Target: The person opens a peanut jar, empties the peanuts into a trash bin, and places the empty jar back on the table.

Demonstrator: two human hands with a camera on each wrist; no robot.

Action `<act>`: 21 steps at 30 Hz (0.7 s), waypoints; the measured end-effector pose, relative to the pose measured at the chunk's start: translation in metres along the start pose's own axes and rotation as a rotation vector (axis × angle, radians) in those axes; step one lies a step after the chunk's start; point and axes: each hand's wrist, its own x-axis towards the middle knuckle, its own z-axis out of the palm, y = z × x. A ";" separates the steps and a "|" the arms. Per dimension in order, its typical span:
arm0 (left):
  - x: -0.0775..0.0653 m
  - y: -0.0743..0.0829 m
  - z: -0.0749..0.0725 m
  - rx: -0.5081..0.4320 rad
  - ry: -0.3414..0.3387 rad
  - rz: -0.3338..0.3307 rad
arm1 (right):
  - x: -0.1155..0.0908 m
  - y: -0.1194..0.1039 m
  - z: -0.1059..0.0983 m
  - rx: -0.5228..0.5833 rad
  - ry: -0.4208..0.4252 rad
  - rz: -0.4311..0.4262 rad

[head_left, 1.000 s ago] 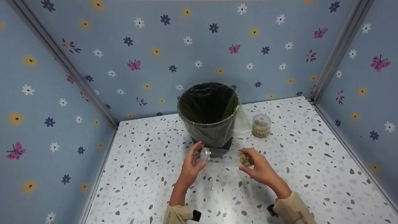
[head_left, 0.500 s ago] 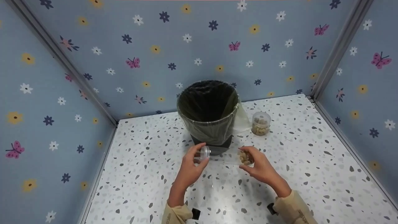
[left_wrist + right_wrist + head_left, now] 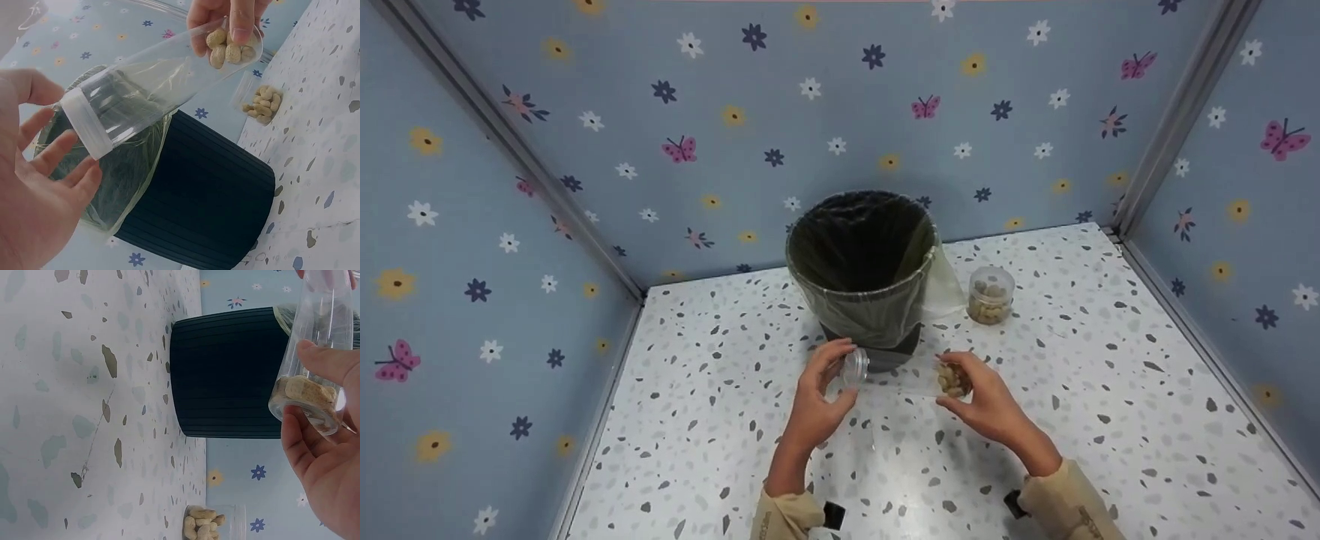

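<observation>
A tall clear plastic jar (image 3: pixel 152 79) is held sideways in front of the bin, with unshelled peanuts (image 3: pixel 230 50) gathered at its base end. My right hand (image 3: pixel 986 401) grips that base, thumb on one side and fingers on the other. At the opposite end, the thumb and fingers of my left hand (image 3: pixel 814 401) are curved around the translucent screw lid (image 3: pixel 87 124). The lid sits on the jar's mouth. A second, shorter clear jar (image 3: pixel 990 295) of peanuts stands on the table to the right of the bin.
A dark ribbed bin (image 3: pixel 202 197) lined with a thin plastic bag (image 3: pixel 855 319) stands behind the hands. The speckled white table (image 3: pixel 697 405) meets flower-patterned panels (image 3: pixel 735 150) at the back and both sides.
My left hand's fingers shift around the lid, and the lid's face tilts slightly. My right hand keeps its hold on the jar's base. The view moves a little.
</observation>
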 end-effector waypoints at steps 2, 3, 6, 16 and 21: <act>0.001 0.002 0.000 0.003 -0.015 0.002 | 0.000 0.000 0.000 -0.001 -0.001 -0.001; 0.001 0.001 -0.001 0.013 -0.019 -0.008 | 0.000 0.000 0.000 0.000 0.001 -0.001; 0.001 -0.007 -0.002 0.070 -0.024 -0.054 | -0.001 0.000 0.000 -0.001 0.007 -0.007; -0.003 -0.019 -0.002 0.270 -0.020 -0.107 | -0.004 0.002 0.002 -0.009 0.028 -0.030; -0.003 -0.005 -0.001 0.145 -0.037 -0.035 | -0.005 0.002 0.003 0.002 0.017 -0.021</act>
